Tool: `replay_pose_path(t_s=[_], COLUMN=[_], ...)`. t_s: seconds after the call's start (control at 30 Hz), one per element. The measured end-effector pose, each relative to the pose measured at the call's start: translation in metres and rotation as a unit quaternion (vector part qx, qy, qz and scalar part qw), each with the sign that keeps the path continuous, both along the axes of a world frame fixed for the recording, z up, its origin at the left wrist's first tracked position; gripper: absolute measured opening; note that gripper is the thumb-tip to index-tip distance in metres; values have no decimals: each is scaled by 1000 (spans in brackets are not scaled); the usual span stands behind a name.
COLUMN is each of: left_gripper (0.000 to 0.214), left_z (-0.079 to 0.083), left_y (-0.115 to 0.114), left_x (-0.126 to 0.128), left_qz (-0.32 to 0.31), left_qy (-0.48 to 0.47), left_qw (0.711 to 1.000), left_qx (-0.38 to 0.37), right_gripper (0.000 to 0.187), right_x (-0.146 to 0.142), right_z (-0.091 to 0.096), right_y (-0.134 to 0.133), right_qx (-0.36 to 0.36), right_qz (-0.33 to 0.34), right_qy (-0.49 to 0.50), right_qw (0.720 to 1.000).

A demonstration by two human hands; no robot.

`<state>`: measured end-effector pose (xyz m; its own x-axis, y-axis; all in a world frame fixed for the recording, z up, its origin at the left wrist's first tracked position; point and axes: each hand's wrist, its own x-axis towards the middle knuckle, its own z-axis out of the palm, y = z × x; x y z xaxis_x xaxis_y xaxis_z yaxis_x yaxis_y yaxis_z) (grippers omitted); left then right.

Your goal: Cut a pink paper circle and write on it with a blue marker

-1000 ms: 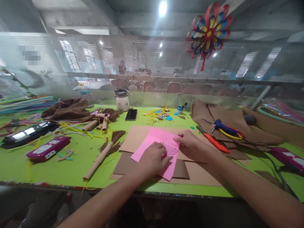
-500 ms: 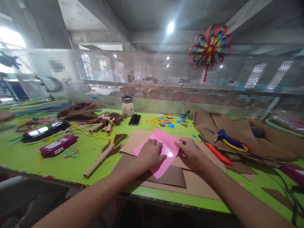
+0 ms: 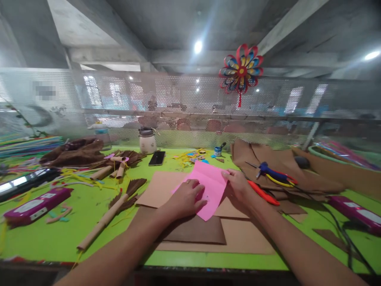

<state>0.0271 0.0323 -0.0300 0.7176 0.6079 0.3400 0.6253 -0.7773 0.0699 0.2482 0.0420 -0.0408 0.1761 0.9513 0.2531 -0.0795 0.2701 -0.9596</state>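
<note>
A sheet of pink paper (image 3: 212,178) is held tilted above stacked brown and tan paper. My right hand (image 3: 236,183) pinches its upper right edge between thumb and fingers. My left hand (image 3: 189,197), with a ring on one finger, lies over the sheet's left part, fingers bent and thumb low, gripping it. A small pale mark shows on the pink surface near the left fingertips. Beneath lie a dark brown sheet (image 3: 196,230) and a tan sheet (image 3: 247,236); another tan sheet (image 3: 160,184) extends behind my left hand.
Scissors (image 3: 268,172) and an orange-red tool (image 3: 263,194) lie on brown paper at right. A rolled-paper broom shape (image 3: 102,222) lies left, with a purple box (image 3: 38,206) beyond. A phone (image 3: 156,158), a jar (image 3: 147,142) and a small blue pot (image 3: 218,151) stand behind.
The view has shifted, so the table contents sit further left. The pink sheet has tilted and turned, and the bright white patch on it is gone. Both hands keep hold of it.
</note>
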Motion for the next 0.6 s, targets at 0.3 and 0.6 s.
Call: replay_pose_path(t_s=[0.3, 0.6], left_gripper=[29, 27], left_z=[-1, -14], left_y=[20, 32], left_x=[-26, -31], left_qz=[34, 23], left_qy=[-14, -58], left_qw=[999, 998], left_qx=[-10, 7], right_gripper=[34, 34], right_x=[41, 36], right_z=[15, 35], right_y=[14, -3], right_qx=[40, 80], right_qz=[-117, -92], right_qy=[45, 11], right_qw=[991, 992])
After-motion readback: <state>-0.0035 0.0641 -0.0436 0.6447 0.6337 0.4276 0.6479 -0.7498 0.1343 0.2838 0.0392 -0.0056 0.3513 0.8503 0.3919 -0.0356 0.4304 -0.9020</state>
